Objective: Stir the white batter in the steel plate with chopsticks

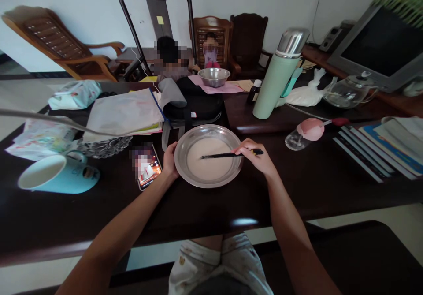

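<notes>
A shallow steel pan [185,169] with pale, creamy batter sits on the dark wooden table [324,180] in front of me. My left hand [170,160] grips the pan's left rim. My right hand [256,156] is closed on dark chopsticks [220,155], whose tips reach into the batter near the pan's middle.
A phone [147,168] with a lit screen lies left of the pan. A teal mug [59,176] stands at far left. A green thermos [279,76], a pink-capped bottle [306,132], stacked books [380,147], a black bag [194,101] and a steel bowl [213,77] lie beyond. A person sits across the table.
</notes>
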Motion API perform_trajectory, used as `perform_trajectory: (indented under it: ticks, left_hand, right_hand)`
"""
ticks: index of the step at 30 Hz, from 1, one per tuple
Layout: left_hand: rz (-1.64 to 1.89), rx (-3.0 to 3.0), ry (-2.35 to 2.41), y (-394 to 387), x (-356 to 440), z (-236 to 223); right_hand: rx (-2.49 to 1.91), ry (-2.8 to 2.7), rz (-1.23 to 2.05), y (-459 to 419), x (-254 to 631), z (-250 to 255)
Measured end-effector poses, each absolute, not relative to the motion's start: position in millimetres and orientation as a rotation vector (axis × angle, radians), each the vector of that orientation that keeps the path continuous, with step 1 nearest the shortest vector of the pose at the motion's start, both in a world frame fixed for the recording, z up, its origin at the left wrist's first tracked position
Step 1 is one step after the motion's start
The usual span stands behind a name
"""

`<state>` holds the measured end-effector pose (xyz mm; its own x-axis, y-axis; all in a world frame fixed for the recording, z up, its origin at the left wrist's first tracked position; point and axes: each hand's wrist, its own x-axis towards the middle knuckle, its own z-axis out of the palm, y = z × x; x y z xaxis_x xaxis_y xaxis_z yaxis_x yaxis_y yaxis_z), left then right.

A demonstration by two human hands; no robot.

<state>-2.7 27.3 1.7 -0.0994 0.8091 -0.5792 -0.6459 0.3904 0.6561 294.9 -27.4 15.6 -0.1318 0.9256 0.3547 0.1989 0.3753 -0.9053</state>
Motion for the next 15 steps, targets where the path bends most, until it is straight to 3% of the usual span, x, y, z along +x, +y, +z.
perform_trajectory:
  ticks: [9, 15]
  left_hand:
    - [1.24, 0.186, 1.124, 28.4, -3.8, -2.5]
    - [1.253, 0.166, 1.118, 30.1, -3.8, -5.3]
  right_hand:
    - [-1.021, -1.601, 0.941, -29.0, 294.7, 17.5]
    - [-1.072, -1.505, 0.808, -28.5, 297.2, 17.1]
